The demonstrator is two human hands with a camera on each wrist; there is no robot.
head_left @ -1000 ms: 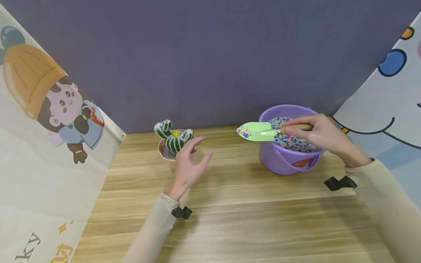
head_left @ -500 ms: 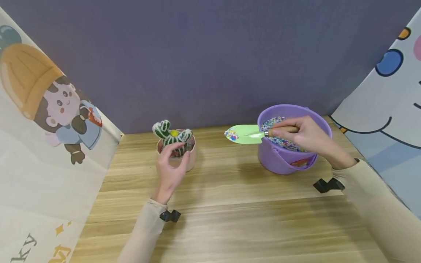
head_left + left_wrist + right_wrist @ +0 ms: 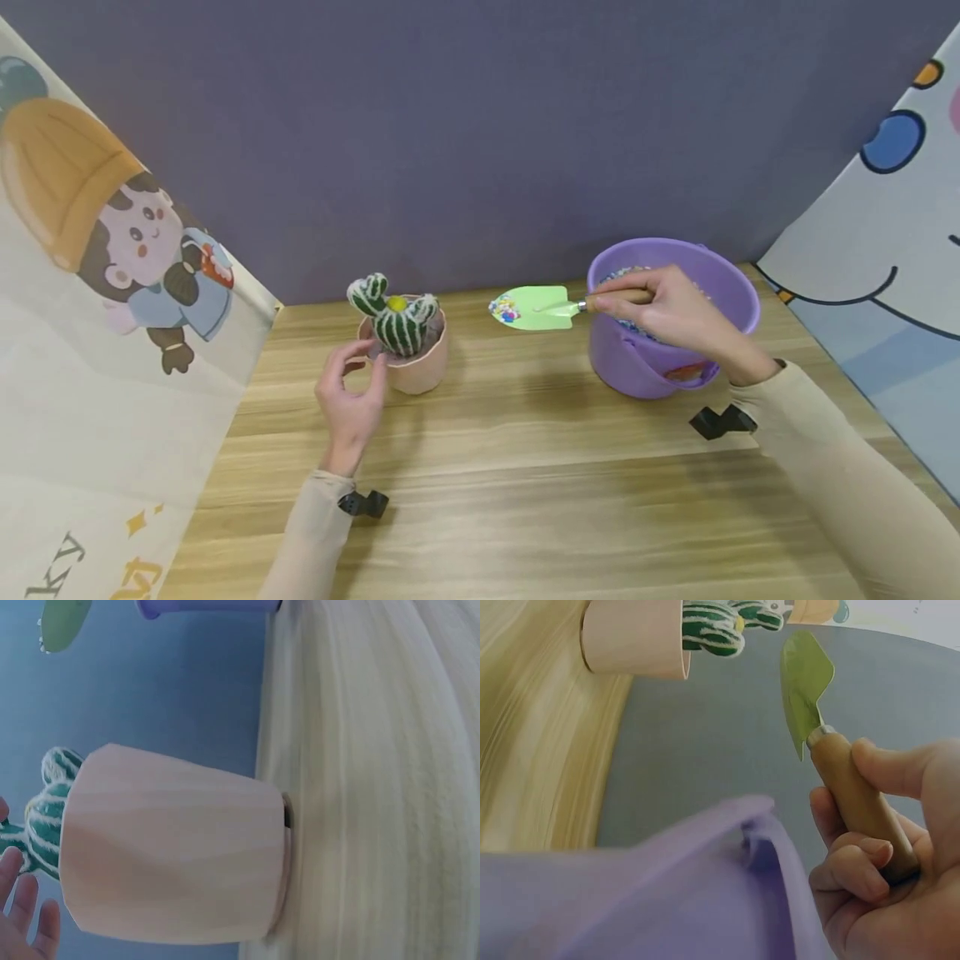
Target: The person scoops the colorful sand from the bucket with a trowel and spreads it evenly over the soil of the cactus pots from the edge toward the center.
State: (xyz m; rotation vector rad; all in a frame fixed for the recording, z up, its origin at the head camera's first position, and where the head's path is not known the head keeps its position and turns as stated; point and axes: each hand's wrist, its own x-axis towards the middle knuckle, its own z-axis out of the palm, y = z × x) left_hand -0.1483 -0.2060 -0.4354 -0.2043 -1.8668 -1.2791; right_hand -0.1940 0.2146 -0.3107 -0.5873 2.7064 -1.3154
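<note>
A small green trowel (image 3: 543,307) with a wooden handle is in my right hand (image 3: 678,312), thumb and fingers wrapped round the handle (image 3: 862,802). Multicoloured beads (image 3: 506,310) lie at the blade's tip, which points left. A potted cactus (image 3: 399,332), knitted-looking, green with white stripes and a yellow flower, stands in a pale pink pot (image 3: 422,375) on the left. At the pot's left rim is my left hand (image 3: 351,408), fingers loosely curved with nothing held. Beneath my right hand stands a purple bucket (image 3: 637,371) of beads, partly hidden by that hand.
The wooden table (image 3: 480,500) carries the pot and bucket near its back edge. A grey-blue wall (image 3: 480,150) rises behind. Printed panels with cartoon figures (image 3: 142,233) flank both sides. The bucket's handle (image 3: 648,362) hangs down at its front.
My right hand has carried the trowel with its beads leftward, so the blade is past the bucket's rim. My left hand has moved left across the pot's front to its left side.
</note>
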